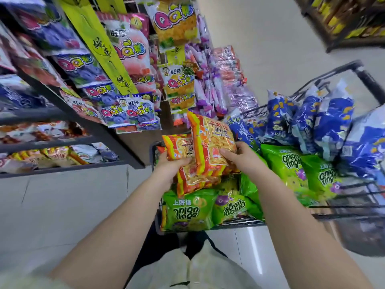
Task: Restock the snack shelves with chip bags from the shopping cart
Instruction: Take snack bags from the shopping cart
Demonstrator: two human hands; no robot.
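1. The left hand [169,166] grips a small stack of orange prawn cracker bags from the stack's left side. Its digits curl onto the face of the leftmost bag [178,147].
2. The right hand [241,158] holds the same stack from the opposite side. Its thumb presses across the lower front of the tallest bag [210,140], and its fingers are hidden behind the bag.
3. Between the two grips the tallest bag stands nearly upright and overlaps the leftmost one. It is glossy orange with red and yellow stripes down its left edge. A clear panel shows pale ridged crackers, and "Prawn Crackers" is printed across it.
4. A third bag [195,181] of the same design hangs crumpled just under both hands, its striped edge turned down and to the left.
5. Directly beneath the grips is the black wire shopping cart [239,222]. Green onion ring bags [187,209] lie under the hands. Blue bags [333,122] are heaped farther out, past the right hand.
6. To the left of the left hand stand the dark snack shelves [62,142]. Their lower tiers carry blurred orange and white packs.
7. Above the held stack hang rows of gummy packs [135,113].
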